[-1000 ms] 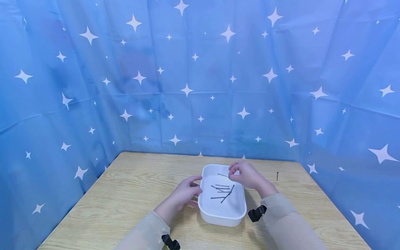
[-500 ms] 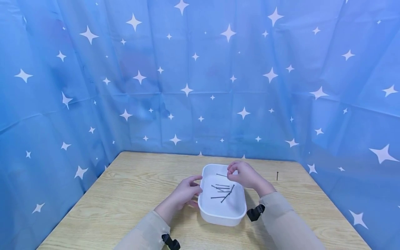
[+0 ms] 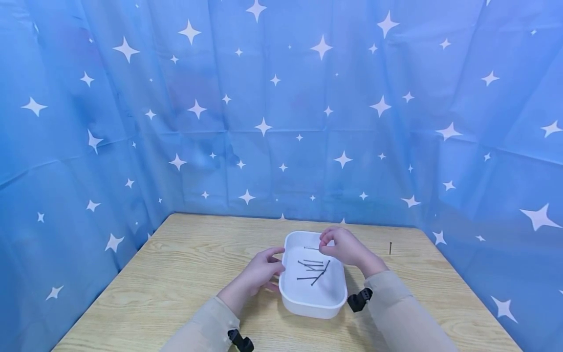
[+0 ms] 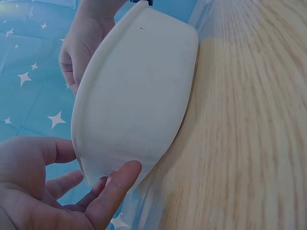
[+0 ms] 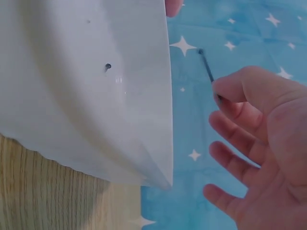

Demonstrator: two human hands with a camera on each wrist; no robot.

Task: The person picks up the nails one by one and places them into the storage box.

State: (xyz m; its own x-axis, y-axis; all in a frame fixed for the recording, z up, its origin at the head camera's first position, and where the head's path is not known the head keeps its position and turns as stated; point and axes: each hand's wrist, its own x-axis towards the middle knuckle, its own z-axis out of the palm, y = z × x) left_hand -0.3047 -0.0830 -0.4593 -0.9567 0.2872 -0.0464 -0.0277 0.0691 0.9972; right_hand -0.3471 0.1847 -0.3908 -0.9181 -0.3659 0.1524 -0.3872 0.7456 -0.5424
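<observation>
Over the far end of a white plastic tray (image 3: 313, 311), my right hand (image 3: 346, 248) pinches a thin dark nail (image 5: 207, 66) between thumb and forefinger. The head end of that nail juts out past the fingertips, and the other fingers are loosely spread in the right wrist view. Several similar nails (image 3: 306, 278) lie in a loose, partly crossed group on the tray's floor. At the tray's left side rests my left hand (image 3: 258, 271), its fingertips by the rim and its thumb (image 4: 125, 173) against the outer wall.
One more nail (image 3: 390, 248) is on the wooden table (image 3: 202, 254), right of the tray near the back. A blue curtain (image 3: 281, 98) with white stars surrounds the table's back and sides. Black wrist cameras sit below both hands.
My right hand has shifted slightly left, and the pinched nail has tilted from sloping to nearly level. The left hand and the tray stay in place.
</observation>
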